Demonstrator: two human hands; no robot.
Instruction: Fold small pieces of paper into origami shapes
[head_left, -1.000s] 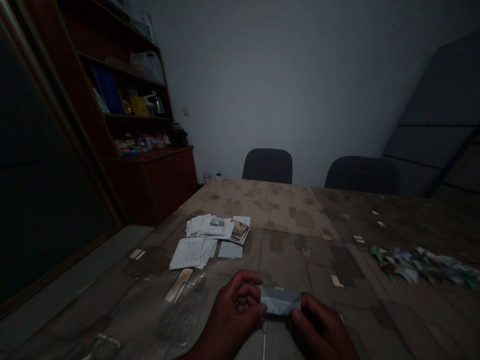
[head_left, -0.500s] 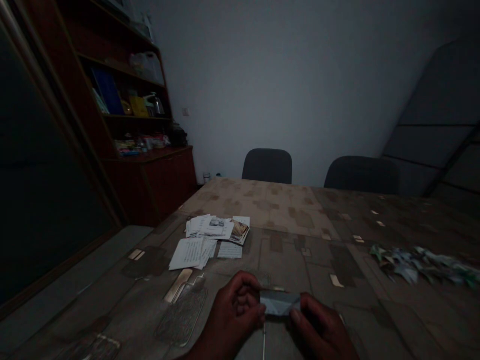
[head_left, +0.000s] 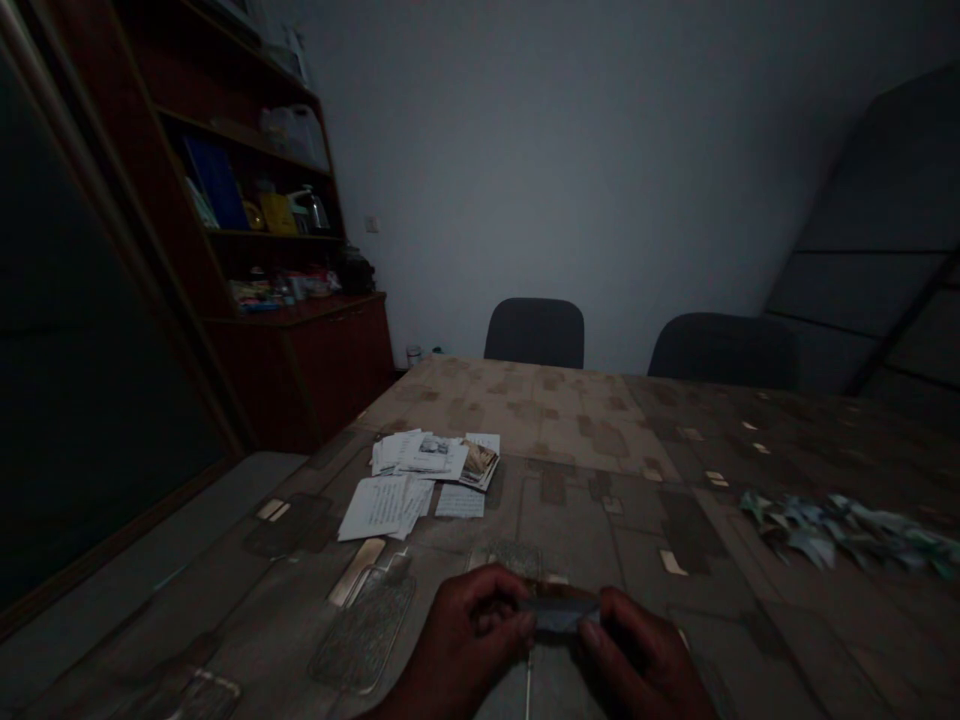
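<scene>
Hands [head_left: 480, 625] [head_left: 637, 650] low over table [head_left: 585, 430], thumbs nearest, both pinching folded paper strip [head_left: 561, 613] by opposite ends.

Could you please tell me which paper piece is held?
The narrow grey strip, between left hand and right hand; white cards and greenish pieces lie on the table.

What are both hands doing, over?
Left hand and right hand pinching small pale folded paper at opposite ends. White printed cards lie beyond, clear of both hands.
</scene>
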